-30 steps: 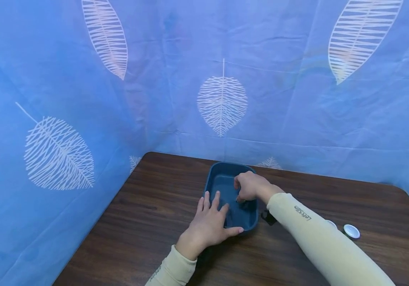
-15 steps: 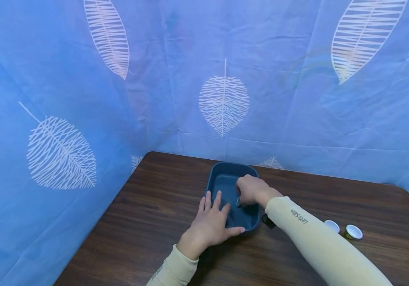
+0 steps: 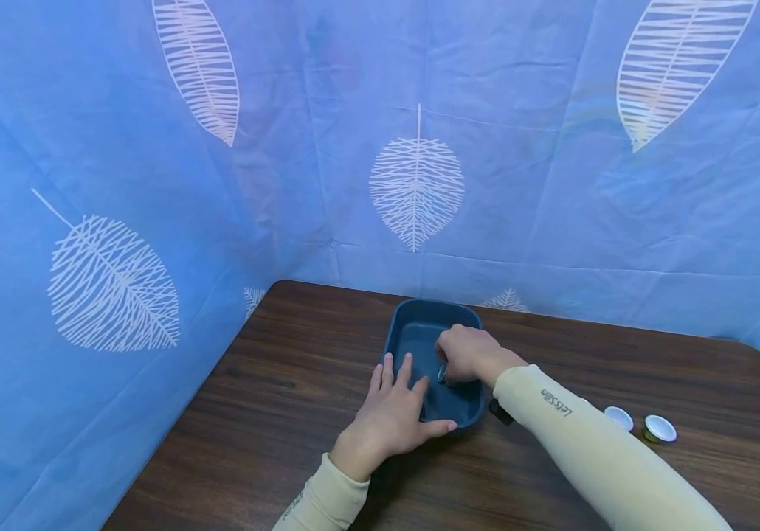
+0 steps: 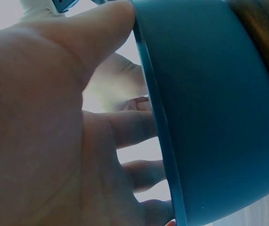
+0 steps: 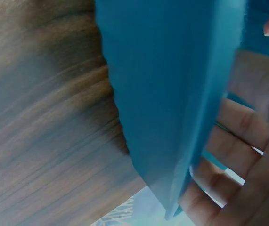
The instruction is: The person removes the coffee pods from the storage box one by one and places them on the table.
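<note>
A dark blue rectangular tray (image 3: pixel 413 324) with raised walls lies on the brown wooden table. My left hand (image 3: pixel 389 417) rests over its near left corner, fingers spread and straight, the thumb at the near rim. In the left wrist view the thumb (image 4: pixel 108 28) touches the tray's rim (image 4: pixel 155 94) and the other fingers reach over it. My right hand (image 3: pixel 469 354) is down inside the tray with its fingers curled, holding a small thing with a thin pale round rim (image 3: pixel 443 374); most of it is hidden. In the right wrist view the tray's wall (image 5: pixel 172 94) covers the fingertips.
Two small cups with white round tops, one (image 3: pixel 619 418) beside the right sleeve and the other (image 3: pixel 660 429) just right of it, stand on the table (image 3: pixel 300 369). A blue curtain (image 3: pixel 327 147) with white leaf prints hangs behind and to the left.
My right hand has shifted slightly within the tray, and the pale rim under its fingers now shows more plainly. The left hand stays on the tray's corner.
</note>
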Tool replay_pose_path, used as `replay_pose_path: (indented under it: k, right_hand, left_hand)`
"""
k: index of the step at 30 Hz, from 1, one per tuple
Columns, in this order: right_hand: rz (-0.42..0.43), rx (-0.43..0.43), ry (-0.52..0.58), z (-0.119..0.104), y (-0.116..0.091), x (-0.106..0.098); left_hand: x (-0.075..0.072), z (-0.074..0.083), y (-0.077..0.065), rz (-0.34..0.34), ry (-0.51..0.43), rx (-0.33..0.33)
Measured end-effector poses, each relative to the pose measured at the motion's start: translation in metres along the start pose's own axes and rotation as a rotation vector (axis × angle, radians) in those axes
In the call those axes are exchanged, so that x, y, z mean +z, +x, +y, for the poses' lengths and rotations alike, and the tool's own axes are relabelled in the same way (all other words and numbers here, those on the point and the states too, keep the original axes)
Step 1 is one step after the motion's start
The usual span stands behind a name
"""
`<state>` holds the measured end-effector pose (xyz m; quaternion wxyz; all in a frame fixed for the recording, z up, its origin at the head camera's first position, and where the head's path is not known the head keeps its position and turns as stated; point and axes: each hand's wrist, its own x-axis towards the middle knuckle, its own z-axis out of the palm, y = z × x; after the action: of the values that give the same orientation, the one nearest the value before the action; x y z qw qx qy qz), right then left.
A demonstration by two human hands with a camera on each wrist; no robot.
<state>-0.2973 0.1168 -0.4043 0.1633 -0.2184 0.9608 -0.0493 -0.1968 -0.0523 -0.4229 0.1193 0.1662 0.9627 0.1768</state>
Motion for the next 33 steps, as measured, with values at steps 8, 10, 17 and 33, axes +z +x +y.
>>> replay_pose_path:
  k: [8,10,17,33]
  right_hand:
    - [0.04,-0.042,0.007,0.0023,-0.0002,0.0061]
    - [0.048,-0.054,0.018,0.0031,0.0002,0.0078]
    - [0.071,-0.079,0.095,0.0069,0.0033,0.01]
    - [0.128,-0.16,0.131,0.0094,0.0004,0.0082]
  left_hand:
    - [0.0017,-0.001,0.0008,-0.003,0.001,-0.003]
    - [0.0019,-0.0009,0.0012,-0.004,0.0,-0.001]
    - [0.0015,-0.0003,0.0029,-0.004,0.0,-0.001]
    - [0.0038,-0.0004,0.0046,0.005,0.001,-0.001]
